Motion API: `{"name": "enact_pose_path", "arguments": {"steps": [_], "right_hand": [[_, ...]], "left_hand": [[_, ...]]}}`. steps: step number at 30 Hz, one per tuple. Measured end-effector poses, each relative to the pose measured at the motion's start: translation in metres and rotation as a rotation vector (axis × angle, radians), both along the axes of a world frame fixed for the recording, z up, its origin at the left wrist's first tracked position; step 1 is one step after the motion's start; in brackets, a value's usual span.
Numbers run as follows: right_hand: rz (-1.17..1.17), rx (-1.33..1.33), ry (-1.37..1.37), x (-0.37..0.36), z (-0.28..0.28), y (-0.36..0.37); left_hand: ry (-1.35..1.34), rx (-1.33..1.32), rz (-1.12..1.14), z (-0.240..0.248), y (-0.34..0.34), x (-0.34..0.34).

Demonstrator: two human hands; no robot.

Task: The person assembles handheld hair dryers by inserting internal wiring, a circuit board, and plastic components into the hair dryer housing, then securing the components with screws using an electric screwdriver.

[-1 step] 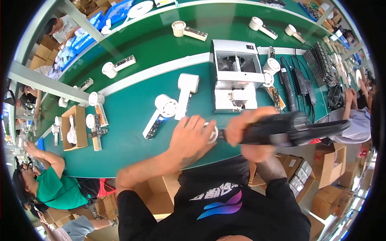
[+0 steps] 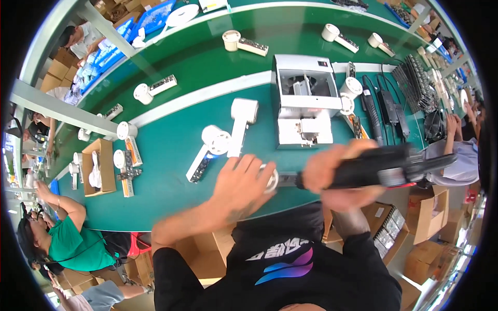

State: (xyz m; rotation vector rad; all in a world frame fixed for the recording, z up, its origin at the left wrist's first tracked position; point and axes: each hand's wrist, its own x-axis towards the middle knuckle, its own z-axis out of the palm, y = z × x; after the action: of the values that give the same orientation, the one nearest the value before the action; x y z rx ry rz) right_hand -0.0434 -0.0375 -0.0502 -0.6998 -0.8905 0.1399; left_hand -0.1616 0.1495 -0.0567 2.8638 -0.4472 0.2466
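My left hand (image 2: pixel 239 184) is closed on the round white head of a handheld fan (image 2: pixel 272 179), low over the bench's near edge. Its handle, a greyish strip, points right toward the tool. My right hand (image 2: pixel 332 173) wraps around a black electric screwdriver (image 2: pixel 373 168), whose tip side faces the fan; motion blurs both. The tip stays hidden, so contact with the handle cannot be told. Just beyond my left hand lie a white fan with an exposed circuit board (image 2: pixel 198 165) and another white fan (image 2: pixel 244 111).
A grey-white machine (image 2: pixel 305 78) stands behind my right hand. Cables and a black handle tool (image 2: pixel 371 114) lie to its right. An open cardboard box (image 2: pixel 106 179) and more fans are at left. A green conveyor (image 2: pixel 197 57) carries spaced fans. Co-workers sit on both sides.
My right hand and the screwdriver have shifted right, away from the fan head, so the strip between them now shows. My left hand keeps its hold, nearly in place.
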Motion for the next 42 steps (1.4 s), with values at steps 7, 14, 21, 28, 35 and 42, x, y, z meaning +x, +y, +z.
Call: {"name": "enact_pose_path", "arguments": {"steps": [7, 14, 21, 28, 35, 42], "right_hand": [[-0.700, -0.021, 0.352, 0.019, 0.008, -0.058], [-0.618, -0.229, 0.217, -0.013, -0.034, -0.053], [-0.620, -0.209, 0.133, -0.018, -0.044, -0.064], [-0.379, -0.300, 0.119, -0.015, -0.042, -0.073], [-0.453, -0.585, 0.384, -0.012, 0.031, -0.104], [-0.262, -1.125, -0.246, 0.006, 0.030, -0.043]], "left_hand": [[-0.181, -0.103, 0.299, 0.075, 0.104, 0.015], [0.006, -0.082, 0.466, -0.022, 0.241, 0.163], [-0.224, -0.013, 0.082, -0.001, 0.194, 0.280], [0.321, 0.039, 0.238, 0.009, 0.227, 0.333], [-0.082, 0.113, 0.119, 0.116, 0.138, 0.128], [0.188, -0.033, 0.078, 0.074, 0.016, -0.005]]}}
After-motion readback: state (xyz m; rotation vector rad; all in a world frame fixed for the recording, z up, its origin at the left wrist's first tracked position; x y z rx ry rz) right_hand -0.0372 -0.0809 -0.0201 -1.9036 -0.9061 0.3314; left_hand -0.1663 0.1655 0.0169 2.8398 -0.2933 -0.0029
